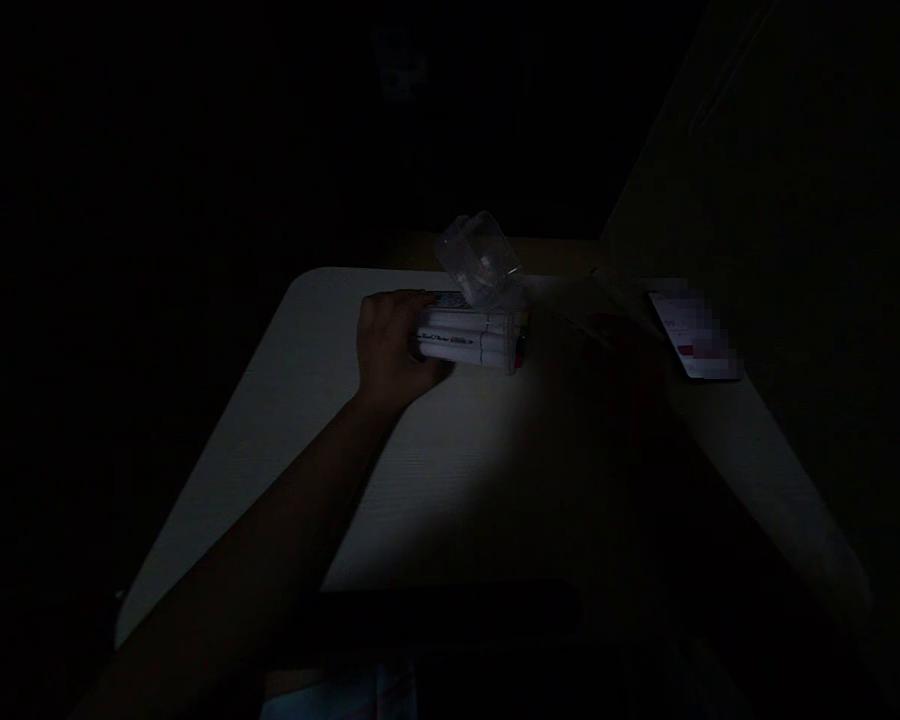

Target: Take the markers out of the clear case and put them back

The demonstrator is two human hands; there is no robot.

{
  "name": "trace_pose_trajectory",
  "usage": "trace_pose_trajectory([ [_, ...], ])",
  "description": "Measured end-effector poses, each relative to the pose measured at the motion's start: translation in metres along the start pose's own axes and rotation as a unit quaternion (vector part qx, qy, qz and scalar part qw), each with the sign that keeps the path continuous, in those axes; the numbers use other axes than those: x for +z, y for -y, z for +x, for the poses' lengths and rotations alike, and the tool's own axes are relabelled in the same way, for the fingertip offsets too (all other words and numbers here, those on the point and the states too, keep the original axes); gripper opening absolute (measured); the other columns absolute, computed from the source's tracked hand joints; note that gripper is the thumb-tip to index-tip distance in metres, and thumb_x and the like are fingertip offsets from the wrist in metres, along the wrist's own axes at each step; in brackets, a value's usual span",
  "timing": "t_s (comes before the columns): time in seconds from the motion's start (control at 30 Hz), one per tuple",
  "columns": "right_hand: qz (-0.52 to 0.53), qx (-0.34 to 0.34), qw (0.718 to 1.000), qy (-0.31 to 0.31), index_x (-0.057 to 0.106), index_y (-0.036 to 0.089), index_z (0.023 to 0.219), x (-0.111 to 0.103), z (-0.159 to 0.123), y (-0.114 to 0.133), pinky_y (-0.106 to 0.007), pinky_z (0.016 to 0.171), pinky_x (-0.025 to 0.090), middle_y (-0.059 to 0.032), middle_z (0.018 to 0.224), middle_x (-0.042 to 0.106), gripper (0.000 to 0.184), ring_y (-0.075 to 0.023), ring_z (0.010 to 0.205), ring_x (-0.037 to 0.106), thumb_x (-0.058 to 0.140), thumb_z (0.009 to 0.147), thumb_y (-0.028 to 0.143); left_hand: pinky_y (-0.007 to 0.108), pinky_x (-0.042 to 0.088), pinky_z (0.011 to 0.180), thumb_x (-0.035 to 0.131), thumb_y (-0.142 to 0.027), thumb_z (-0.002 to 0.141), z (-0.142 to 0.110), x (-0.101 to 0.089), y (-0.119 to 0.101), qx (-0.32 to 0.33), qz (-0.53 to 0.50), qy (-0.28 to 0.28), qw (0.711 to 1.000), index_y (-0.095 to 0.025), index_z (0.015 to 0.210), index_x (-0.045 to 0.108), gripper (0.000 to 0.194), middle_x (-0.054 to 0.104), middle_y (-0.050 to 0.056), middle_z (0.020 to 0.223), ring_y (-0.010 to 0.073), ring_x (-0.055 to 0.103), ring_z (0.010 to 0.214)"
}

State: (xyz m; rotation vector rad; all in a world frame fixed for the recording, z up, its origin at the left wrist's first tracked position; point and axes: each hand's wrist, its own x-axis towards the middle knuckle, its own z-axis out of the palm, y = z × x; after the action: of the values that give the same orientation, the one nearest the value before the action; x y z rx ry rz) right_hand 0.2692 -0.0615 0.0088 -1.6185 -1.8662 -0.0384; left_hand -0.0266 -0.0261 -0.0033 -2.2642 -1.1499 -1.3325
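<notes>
The scene is very dark. My left hand (391,345) reaches across a pale table (450,470) and is closed round one end of a clear plastic case of white markers (469,335) lying on its side. The case's clear lid (478,258) stands tilted open above the markers. Coloured caps show at the case's right end. To the right of the case, a dim reddish shape (615,345) may be my right hand, but it is too dark to make out its fingers.
A lit phone screen (696,335) lies at the right of the table, near a slanted wall or panel (720,200). A dark flat object (450,610) runs along the table's near edge. Everything beyond the table is black.
</notes>
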Motion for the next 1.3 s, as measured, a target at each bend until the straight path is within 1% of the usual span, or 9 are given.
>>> trace_pose_trajectory([
  [0.17, 0.049, 0.023, 0.983, -0.177, 0.060, 0.021, 0.108, -0.017, -0.003, 0.021, -0.041, 0.082, 0.054, -0.0083, 0.108, 0.066, 0.031, -0.0222, 0.099, 0.062, 0.060, 0.079, 0.030, 0.045, 0.039, 0.088, 0.069, -0.043, 0.058, 0.000, -0.001, 0.000, -0.007, 0.009, 0.005, 1.000, -0.025, 0.116, 0.047, 0.065, 0.062, 0.005, 0.111, 0.0286, 0.056, 0.102],
  [0.3, 0.160, 0.001, 0.926, -0.342, 0.049, 0.020, 0.119, -0.027, -0.003, 0.031, -0.033, 0.066, 0.056, -0.0111, 0.117, 0.056, 0.045, -0.0211, 0.100, 0.060, 0.063, 0.079, 0.036, 0.045, 0.039, 0.088, 0.069, -0.043, 0.058, 0.000, 0.000, 0.000, -0.004, 0.013, 0.003, 1.000, -0.025, 0.117, 0.047, 0.066, 0.062, 0.006, 0.111, 0.0286, 0.056, 0.102],
  [0.4, 0.235, -0.004, 0.888, -0.396, 0.044, 0.022, 0.118, -0.037, -0.004, 0.044, -0.033, 0.063, 0.055, -0.0111, 0.126, 0.048, 0.038, -0.0219, 0.103, 0.058, 0.057, 0.085, 0.034, 0.044, 0.039, 0.088, 0.069, -0.042, 0.059, 0.000, 0.001, 0.000, 0.000, 0.009, -0.006, 1.000, -0.025, 0.116, 0.046, 0.063, 0.061, 0.005, 0.111, 0.0278, 0.056, 0.103],
  [0.57, 0.264, -0.035, 0.882, -0.388, 0.048, 0.025, 0.116, -0.042, -0.007, 0.051, -0.025, 0.053, 0.051, -0.0060, 0.123, 0.051, 0.031, -0.0142, 0.086, 0.060, 0.055, 0.087, 0.029, 0.044, 0.038, 0.089, 0.068, -0.039, 0.058, 0.000, 0.001, -0.001, 0.000, 0.007, -0.003, 1.000, -0.025, 0.116, 0.046, 0.064, 0.061, 0.005, 0.110, 0.0274, 0.056, 0.103],
  [0.67, 0.260, -0.068, 0.899, -0.346, 0.047, 0.026, 0.117, -0.033, -0.007, 0.045, -0.024, 0.053, 0.052, -0.0037, 0.112, 0.056, 0.033, -0.0135, 0.083, 0.062, 0.057, 0.086, 0.033, 0.044, 0.038, 0.090, 0.068, -0.040, 0.060, 0.000, 0.001, -0.001, -0.004, 0.004, 0.004, 1.000, -0.025, 0.116, 0.046, 0.062, 0.062, 0.005, 0.110, 0.0277, 0.055, 0.103],
  [0.9, 0.291, 0.020, 0.926, -0.238, 0.049, 0.025, 0.113, -0.016, -0.016, 0.060, -0.032, 0.061, 0.055, -0.0044, 0.099, 0.060, 0.029, -0.0169, 0.079, 0.064, 0.049, 0.087, 0.039, 0.046, 0.037, 0.091, 0.068, -0.043, 0.059, 0.000, 0.000, -0.002, -0.013, -0.004, 0.011, 1.000, -0.026, 0.117, 0.046, 0.064, 0.061, 0.006, 0.113, 0.0288, 0.055, 0.104],
  [1.03, 0.218, 0.078, 0.957, -0.177, 0.052, 0.025, 0.113, -0.015, -0.020, 0.064, -0.034, 0.066, 0.055, -0.0064, 0.106, 0.060, 0.030, -0.0169, 0.079, 0.065, 0.044, 0.089, 0.040, 0.048, 0.037, 0.092, 0.068, -0.043, 0.059, 0.000, 0.000, -0.002, -0.025, 0.000, 0.021, 0.999, -0.025, 0.117, 0.046, 0.065, 0.061, 0.006, 0.113, 0.0294, 0.055, 0.105],
  [1.17, 0.139, 0.075, 0.977, -0.141, 0.052, 0.025, 0.112, -0.016, -0.020, 0.064, -0.035, 0.073, 0.054, -0.0082, 0.108, 0.061, 0.027, -0.0194, 0.092, 0.063, 0.043, 0.090, 0.037, 0.048, 0.039, 0.089, 0.069, -0.042, 0.059, 0.000, 0.000, -0.001, -0.011, 0.009, 0.010, 1.000, -0.024, 0.117, 0.048, 0.063, 0.062, 0.006, 0.112, 0.0280, 0.056, 0.103],
  [1.3, 0.090, 0.056, 0.981, -0.164, 0.054, 0.023, 0.107, -0.017, -0.018, 0.064, -0.039, 0.087, 0.051, -0.0101, 0.110, 0.061, 0.025, -0.0220, 0.104, 0.060, 0.043, 0.090, 0.038, 0.047, 0.040, 0.088, 0.070, -0.042, 0.061, 0.000, 0.000, -0.001, -0.006, 0.010, 0.009, 1.000, -0.024, 0.117, 0.049, 0.063, 0.062, 0.006, 0.111, 0.0268, 0.056, 0.102],
])
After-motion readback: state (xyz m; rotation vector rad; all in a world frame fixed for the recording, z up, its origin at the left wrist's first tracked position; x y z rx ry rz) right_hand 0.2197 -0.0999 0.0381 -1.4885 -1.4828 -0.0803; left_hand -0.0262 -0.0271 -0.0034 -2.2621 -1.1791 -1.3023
